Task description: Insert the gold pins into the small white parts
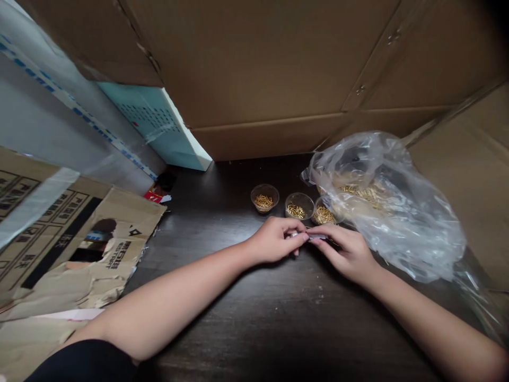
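Observation:
My left hand [277, 240] and my right hand [347, 251] meet just above the dark table, fingertips nearly touching. Between them is a small whitish-grey piece [318, 236], pinched by the fingers of both hands; its exact kind is too small to make out. Right behind the hands stand clear plastic cups: a left cup [264, 199], a middle cup [299, 206] and a right cup [324, 212]. Each holds small gold-coloured metal pins or similar parts. The right cup is partly covered by my right hand and the bag beside it.
A clear plastic bag [413, 228] with many gold-coloured pieces lies to the right. Cardboard walls [254, 69] enclose the dark table [254, 318] at the back and right. On the left are a torn printed cardboard flap [115, 212] and a light-blue box [159, 127].

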Tool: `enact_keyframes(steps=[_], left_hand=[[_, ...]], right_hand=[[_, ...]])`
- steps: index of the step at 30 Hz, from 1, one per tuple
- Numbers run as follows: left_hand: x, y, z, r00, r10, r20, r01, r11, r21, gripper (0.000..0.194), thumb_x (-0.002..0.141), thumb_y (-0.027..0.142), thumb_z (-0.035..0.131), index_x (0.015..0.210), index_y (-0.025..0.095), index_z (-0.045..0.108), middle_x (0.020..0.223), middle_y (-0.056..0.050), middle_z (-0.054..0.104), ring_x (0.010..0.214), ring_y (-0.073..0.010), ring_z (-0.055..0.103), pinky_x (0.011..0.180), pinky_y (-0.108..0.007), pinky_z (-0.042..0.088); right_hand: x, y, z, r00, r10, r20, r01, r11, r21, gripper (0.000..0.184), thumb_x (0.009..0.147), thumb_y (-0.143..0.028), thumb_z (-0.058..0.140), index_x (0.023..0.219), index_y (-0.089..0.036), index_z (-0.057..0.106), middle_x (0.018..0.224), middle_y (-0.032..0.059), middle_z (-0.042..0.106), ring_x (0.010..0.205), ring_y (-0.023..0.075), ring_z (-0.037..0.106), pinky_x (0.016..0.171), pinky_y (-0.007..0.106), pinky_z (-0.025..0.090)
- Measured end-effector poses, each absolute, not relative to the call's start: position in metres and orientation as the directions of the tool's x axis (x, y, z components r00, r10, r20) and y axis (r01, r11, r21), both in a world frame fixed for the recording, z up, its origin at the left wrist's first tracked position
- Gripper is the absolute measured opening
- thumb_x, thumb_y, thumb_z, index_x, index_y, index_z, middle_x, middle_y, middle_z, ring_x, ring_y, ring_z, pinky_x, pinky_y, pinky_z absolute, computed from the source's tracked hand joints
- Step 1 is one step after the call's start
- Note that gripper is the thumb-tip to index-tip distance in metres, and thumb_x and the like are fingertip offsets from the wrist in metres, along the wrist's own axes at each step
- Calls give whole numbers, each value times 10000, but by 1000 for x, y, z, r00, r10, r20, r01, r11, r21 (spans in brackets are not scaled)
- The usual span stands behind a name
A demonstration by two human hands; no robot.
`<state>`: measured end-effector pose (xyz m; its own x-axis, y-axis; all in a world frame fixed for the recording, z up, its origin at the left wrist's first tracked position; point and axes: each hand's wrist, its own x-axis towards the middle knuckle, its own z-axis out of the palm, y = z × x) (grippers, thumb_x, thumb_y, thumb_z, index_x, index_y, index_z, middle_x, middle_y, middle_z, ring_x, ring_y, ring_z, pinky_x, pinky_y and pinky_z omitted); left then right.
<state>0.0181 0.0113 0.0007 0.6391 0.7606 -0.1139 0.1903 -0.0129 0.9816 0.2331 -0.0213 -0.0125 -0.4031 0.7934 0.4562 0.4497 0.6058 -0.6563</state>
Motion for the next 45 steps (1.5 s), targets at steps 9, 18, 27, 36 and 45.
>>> enact_keyframes(steps=[9,18,27,36,45], left_hand=[[16,7,-3,679,724,123,247,-382,890,240,970,339,601,952,134,722,697,-20,711,624,-114,616,626,-201,421],[15,8,-3,742,637,210,220,-527,821,225,976,322,608,1020,147,741,821,-37,753,658,-114,633,626,-205,408],[15,9,-3,785,585,204,231,-582,780,274,1025,291,491,945,155,716,814,-45,736,689,-131,643,662,-224,437],[17,11,-1,763,620,182,226,-520,824,228,1003,251,526,907,140,701,766,-20,711,643,-102,608,616,-201,405],[18,10,-3,753,628,197,213,-516,830,195,1001,269,564,1018,154,721,884,-37,772,692,-113,670,644,-202,447]], right_hand=[[221,-39,15,-216,975,40,392,124,-912,272,984,-424,606,1051,-170,678,814,37,702,570,132,615,536,251,515],[203,-70,-1,-40,998,-46,193,-37,-980,340,976,-509,606,1031,-174,620,597,-40,537,545,134,532,550,248,462],[196,-73,-24,7,1000,12,35,12,-999,282,1029,-420,543,1240,-234,522,805,-25,539,548,99,517,522,231,463],[198,-77,-16,103,994,-24,220,-46,-974,253,990,-343,607,1207,-214,623,699,-11,603,548,127,567,497,231,478],[201,-78,-13,151,989,-3,267,-44,-963,119,943,-324,670,1004,-222,665,847,28,700,695,155,675,641,252,555]])
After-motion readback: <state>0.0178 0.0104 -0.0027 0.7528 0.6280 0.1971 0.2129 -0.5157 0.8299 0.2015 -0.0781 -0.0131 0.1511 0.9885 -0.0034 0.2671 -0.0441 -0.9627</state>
